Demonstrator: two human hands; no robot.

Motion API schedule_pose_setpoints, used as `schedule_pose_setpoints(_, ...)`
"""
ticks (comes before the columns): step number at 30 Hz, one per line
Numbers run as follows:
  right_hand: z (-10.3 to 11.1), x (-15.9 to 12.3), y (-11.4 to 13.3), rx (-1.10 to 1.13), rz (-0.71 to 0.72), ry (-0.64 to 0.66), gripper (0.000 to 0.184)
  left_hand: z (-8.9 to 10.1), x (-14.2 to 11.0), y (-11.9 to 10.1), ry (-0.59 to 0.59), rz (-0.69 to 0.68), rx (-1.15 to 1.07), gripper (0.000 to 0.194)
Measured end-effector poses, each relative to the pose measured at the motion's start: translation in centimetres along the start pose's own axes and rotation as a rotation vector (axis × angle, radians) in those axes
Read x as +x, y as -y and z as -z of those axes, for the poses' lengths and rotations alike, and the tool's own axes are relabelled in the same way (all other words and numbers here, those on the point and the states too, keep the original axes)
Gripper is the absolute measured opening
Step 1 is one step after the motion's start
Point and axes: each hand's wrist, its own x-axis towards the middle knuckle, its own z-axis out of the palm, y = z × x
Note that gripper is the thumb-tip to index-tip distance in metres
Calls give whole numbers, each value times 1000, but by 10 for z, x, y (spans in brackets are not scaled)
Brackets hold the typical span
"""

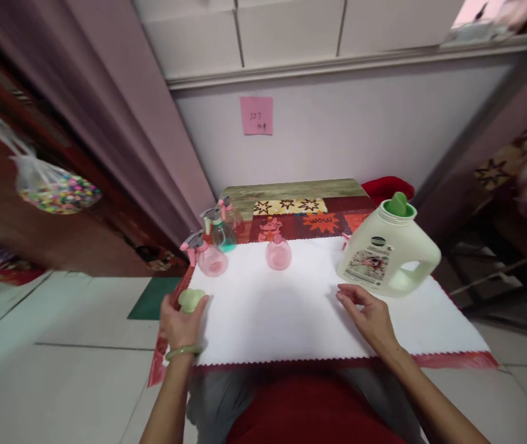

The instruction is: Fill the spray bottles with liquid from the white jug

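My left hand (182, 322), with a green bangle on the wrist, is closed around a small light green cap-like piece (192, 300) at the left edge of the white cloth. Beyond it stands a pink spray bottle (212, 261) with a grey and pink trigger head. My right hand (368, 316) hovers over the cloth with fingers loosely bent and apart, holding nothing visible. Just past its fingers is a large cream detergent jug (386, 246) with a green spout (398, 205) in its mouth. A round pink bottle (278, 254) without a trigger head stands mid-table.
A teal spray bottle (223, 235) and another pink one (232, 217) stand at the back left. A small pink piece (346, 239) is partly hidden behind the jug. The white cloth (267, 327) covers the table's front. A bag of colourful beads (60, 192) hangs at left.
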Motion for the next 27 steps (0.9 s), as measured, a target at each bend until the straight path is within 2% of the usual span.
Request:
schedule_pose_setpoints(2,13,0,1,15,19,-115,38,4,-3,-15,-73,-72,-46,99)
schedule_pose_setpoints(4,31,1,5,39,66,-252,34,8,-9,-37,-131,-249,-146,99)
schedule_pose_setpoints(6,52,6,13,55,131,-413,31,7,-18,-62,-117,-411,-264,98)
schedule_pose_setpoints(7,63,10,18,57,168,-506,31,4,-22,-75,-84,-450,-320,97)
schedule_pose_setpoints(10,100,29,38,67,272,-782,34,-16,-30,-109,49,-441,-474,99)
schedule_pose_setpoints(13,134,60,54,109,337,-911,32,-46,-34,-134,210,-329,-551,108)
schedule_pose_setpoints(16,162,97,58,213,297,-837,29,-72,-37,-154,334,-233,-588,113)
schedule_pose_setpoints(17,170,110,57,240,242,-776,28,-77,-38,-159,335,-224,-593,112)
schedule_pose_setpoints(19,183,135,52,249,108,-648,25,-79,-42,-168,240,-279,-580,105)
schedule_pose_setpoints(21,191,157,46,221,15,-542,24,-75,-49,-175,84,-441,-557,88)
schedule_pose_setpoints(22,193,166,43,207,-14,-488,23,-71,-53,-178,48,-556,-544,75)
schedule_pose_setpoints(23,193,174,41,204,-43,-422,23,-68,-57,-182,61,-677,-530,59)
schedule_pose_setpoints(25,188,189,39,220,-106,-288,21,-66,-68,-194,201,-881,-492,28)
schedule_pose_setpoints(27,178,202,40,274,-167,-237,19,-74,-78,-214,359,-989,-436,14)
